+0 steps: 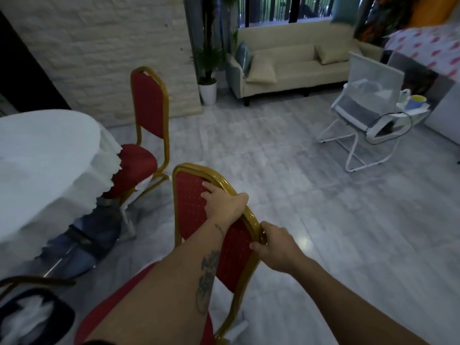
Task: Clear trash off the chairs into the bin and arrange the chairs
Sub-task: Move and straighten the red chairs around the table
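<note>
Both hands on backrest of near red chair (pixel 189 202), gold frame, w/ backrest tilted in view. Left hand (pixel 224 204) clamped over top-right curve of frame, fingers spread on red padding, thumb hooked behind rail. Right hand (pixel 275 247) closed around same side rail, just below left-hand grip, fingers wrapped behind frame, thumb on padded face. Tattooed left forearm crossing padding below that grip. Red seat of held chair below and left of both grips, mostly hidden by forearm. Second red chair (pixel 146 115) up and left of grip, upright, seat tucked partly under fringed white tablecloth (pixel 49 155) of round table. Blue item (pixel 84 245) on floor under cloth edge, left of grip; identity unclear. Dark bin (pixel 34 317) w/ white crumpled contents at far lower left, well apart from hands. Grey tiled floor (pixel 273 170) open to right of grip. Far beyond grip: cream sofa (pixel 293 68) w/ cushions, potted plant (pixel 207 70) beside it. Far right: white mesh chair (pixel 368 95) carrying white items, apart from held chair. No trash visible on padded back of held chair; seat surface not readable.
</note>
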Motion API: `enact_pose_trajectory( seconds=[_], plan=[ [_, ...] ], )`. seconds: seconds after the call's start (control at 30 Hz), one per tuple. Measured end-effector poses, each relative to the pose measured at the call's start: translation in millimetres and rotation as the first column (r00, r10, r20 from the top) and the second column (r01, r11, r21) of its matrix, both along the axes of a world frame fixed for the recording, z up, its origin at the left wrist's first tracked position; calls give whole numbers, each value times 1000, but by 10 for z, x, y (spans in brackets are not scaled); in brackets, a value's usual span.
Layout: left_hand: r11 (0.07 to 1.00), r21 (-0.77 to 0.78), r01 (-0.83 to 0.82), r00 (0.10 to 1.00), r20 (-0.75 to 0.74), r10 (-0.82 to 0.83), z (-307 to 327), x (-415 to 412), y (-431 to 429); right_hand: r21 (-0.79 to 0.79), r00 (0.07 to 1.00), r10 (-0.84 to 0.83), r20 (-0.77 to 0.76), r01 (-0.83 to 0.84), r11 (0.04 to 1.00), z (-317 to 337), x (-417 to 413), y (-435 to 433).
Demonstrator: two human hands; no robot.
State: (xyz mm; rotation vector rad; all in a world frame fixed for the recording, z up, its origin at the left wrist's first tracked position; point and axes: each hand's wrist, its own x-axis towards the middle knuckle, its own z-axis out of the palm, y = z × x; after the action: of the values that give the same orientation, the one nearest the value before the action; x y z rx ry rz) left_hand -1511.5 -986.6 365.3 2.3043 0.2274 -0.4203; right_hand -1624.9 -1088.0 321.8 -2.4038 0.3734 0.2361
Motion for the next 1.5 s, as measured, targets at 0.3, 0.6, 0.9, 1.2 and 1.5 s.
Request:
enact_pose_trajectory(
  seconds=[0.3,0.6,0.9,1.2,1.5],
  plan=[
    [987,4,161,987,-11,-161,-139,-249,634,296,883,356,-306,-267,917,85,-79,290],
    [913,-14,407,913,-9,-407,-110,-843,1409,-35,975,220,33,-219,975,511,245,508],
    [824,-31,566,824,-15,-567,-54,-1784,2245,-628,693,710,-124,-608,485,635,-181,1537],
    [845,97,525,847,39,-530,-47,-2740,3169,-706,682,706,-188,-594,385,665,-648,2182],
    [867,78,491,871,-25,-491,-38,-2975,3739,-733,723,653,-227,-568,374,696,-836,2593]
  ],
)
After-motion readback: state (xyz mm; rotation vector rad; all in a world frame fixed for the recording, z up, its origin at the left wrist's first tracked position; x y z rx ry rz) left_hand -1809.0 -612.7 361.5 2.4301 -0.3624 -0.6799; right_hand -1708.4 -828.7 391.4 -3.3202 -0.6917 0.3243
